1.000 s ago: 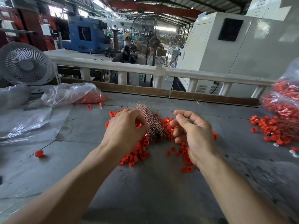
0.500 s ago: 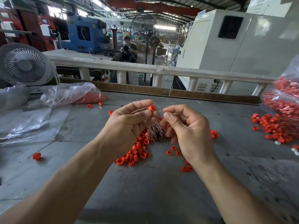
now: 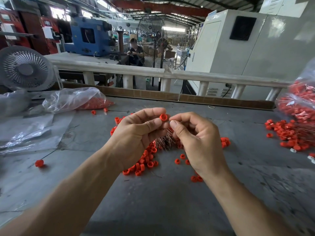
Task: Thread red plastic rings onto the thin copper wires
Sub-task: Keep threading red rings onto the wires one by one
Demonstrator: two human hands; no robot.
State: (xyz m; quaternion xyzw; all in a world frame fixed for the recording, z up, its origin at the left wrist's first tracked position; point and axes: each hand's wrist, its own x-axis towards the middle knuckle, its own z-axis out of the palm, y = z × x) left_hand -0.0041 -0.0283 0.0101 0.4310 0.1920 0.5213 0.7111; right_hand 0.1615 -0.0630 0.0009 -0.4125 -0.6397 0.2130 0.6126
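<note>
Your left hand (image 3: 136, 133) pinches a red ring (image 3: 163, 117) above the table (image 3: 153, 201); your right hand (image 3: 196, 138) pinches closed beside it (the wire itself is too thin to see). Turn the ring's opening toward those fingertips and steady both hands before threading.

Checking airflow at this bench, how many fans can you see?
2. A small white desk fan stands at the table's far left edge; a tall pedestal fan stands on the floor beyond the railing. Others may be hidden behind machines.
</note>
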